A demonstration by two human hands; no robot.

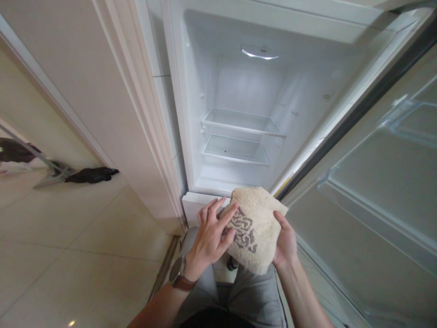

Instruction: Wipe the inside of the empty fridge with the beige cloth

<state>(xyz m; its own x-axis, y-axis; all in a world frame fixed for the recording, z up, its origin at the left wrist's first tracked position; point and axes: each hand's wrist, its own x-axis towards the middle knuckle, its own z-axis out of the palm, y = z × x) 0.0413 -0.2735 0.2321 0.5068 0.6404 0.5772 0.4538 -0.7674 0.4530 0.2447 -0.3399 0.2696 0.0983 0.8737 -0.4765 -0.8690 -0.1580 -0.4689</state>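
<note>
A cream towel (261,218) with a dark grey pattern on its left part is held up in front of my knees, folded or bunched. My right hand (287,241) grips its right edge, thumb on top and the other fingers hidden behind it. My left hand (210,234), with a watch on the wrist, has its fingers spread over the towel's left side, the fingertips at or just above the cloth. Beyond the towel stands an open refrigerator (239,86) with a lit lamp inside.
Two clear shelves (242,122) sit low in the refrigerator. Its door (368,205) stands open on the right, with clear door bins (375,218). A door frame (136,114) rises at the left. Black things and a grey tool lie on the tiled floor (85,273) beyond.
</note>
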